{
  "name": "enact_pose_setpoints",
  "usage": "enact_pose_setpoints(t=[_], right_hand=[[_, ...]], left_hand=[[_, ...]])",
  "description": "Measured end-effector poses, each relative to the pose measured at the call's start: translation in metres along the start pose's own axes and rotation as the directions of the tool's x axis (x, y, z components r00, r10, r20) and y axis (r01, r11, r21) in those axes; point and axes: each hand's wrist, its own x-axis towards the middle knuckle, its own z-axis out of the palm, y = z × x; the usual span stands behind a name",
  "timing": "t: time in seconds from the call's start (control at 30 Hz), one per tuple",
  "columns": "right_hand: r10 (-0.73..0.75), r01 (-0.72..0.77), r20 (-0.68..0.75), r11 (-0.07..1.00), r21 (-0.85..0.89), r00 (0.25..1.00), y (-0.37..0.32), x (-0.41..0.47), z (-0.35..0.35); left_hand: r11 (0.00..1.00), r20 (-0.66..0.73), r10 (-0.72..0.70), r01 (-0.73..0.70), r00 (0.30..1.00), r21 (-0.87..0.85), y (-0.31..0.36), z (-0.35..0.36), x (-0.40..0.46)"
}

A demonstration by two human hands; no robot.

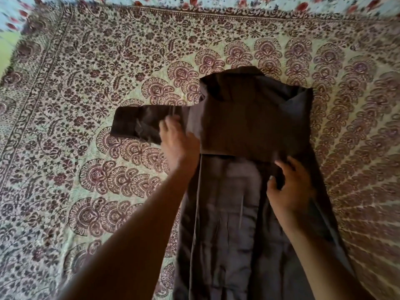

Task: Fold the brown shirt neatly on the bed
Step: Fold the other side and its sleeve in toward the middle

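Brown shirt (249, 126) lay spread on the bed's patterned cover (86, 83), collar end away from the camera, body running down toward the viewer. One sleeve (138, 124) stuck out flat to the left; the right side seemed already folded in over the back, with what looked like a sleeve laid across the upper part — judged so from the straight crosswise edge below the shoulders.

Left hand (177, 141) rested at the root of the outstretched sleeve, fingers reaching onto the cloth there; blur hid whether pinching or merely pressing, so could not tell. Right hand (290, 185) sat on the folded-in right side, fingers curled into a bunch of fabric, gripping it.

Step in hand, most likely: bringing the left side and its sleeve in to match the right. Best done by anchoring the finished fold with the right hand, not tugging it — any pull there would likely drag the straight edge askew. Better to take the left side at shoulder and lower down together, fold along a line parallel to the right edge, then lay the sleeve flat. Worth smoothing the wrinkled lower body first; thin, limp cloth like this probably creases readily.
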Motion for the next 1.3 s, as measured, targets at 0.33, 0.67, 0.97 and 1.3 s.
enact_pose_setpoints(t=[0.33, 0.67, 0.97, 1.3], right_hand=[[0.397, -0.395, -0.028, 0.9, -0.184, 0.918, 0.095, -0.046, -0.047], [0.357, -0.339, 0.039, 0.912, -0.231, 0.933, 0.127, -0.153, -0.098], [0.214, -0.187, 0.168, 0.968, -0.165, 0.962, 0.133, -0.261, -0.122], [-0.027, -0.017, 0.315, 0.991, 0.135, 0.949, 0.124, -0.314, -0.124]], left_hand=[[0.952, 0.836, 0.297, -0.209, 0.462, -0.223, 0.049, 0.101, -0.185], [0.991, 0.767, 0.123, -0.117, 0.629, -0.064, 0.052, 0.137, -0.216], [0.94, 0.799, 0.249, -0.336, 0.547, -0.063, 0.044, 0.129, -0.247], [0.968, 0.75, 0.157, -0.249, 0.642, 0.011, -0.035, 0.056, -0.342]])
